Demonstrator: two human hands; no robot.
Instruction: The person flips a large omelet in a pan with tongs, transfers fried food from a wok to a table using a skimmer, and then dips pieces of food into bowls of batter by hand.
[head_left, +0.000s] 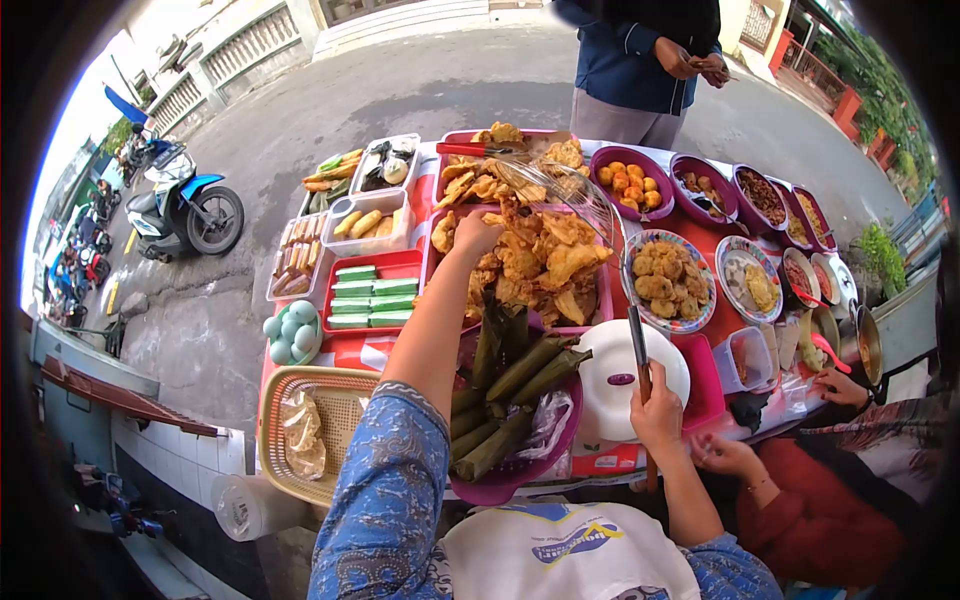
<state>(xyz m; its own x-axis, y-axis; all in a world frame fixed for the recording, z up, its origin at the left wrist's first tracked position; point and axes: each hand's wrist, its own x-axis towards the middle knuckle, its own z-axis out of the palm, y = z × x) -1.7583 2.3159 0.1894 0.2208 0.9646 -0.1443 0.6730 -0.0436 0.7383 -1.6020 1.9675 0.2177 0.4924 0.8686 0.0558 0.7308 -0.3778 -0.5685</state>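
My left hand (478, 234) reaches in among the fried pieces (530, 252) piled in a pink tray (606, 298); its fingertips are hidden by the back of the hand and the food. Closed round the long handle of a wire skimmer (612, 215) is my right hand (655, 405). The skimmer's mesh end lies over the fried food at the back, and its handle crosses a white lid (600, 385). Leaf-wrapped rolls (495, 445) fill a purple basin (490, 490) between my arms.
Green-wrapped snacks (373, 297), bluish eggs (292, 332) and a tan basket (273, 440) stand at left. Bowls and plates (668, 282) of food line the right side. A co-worker's hands (730, 458) are near my right hand. Another person (640, 70) stands behind the table.
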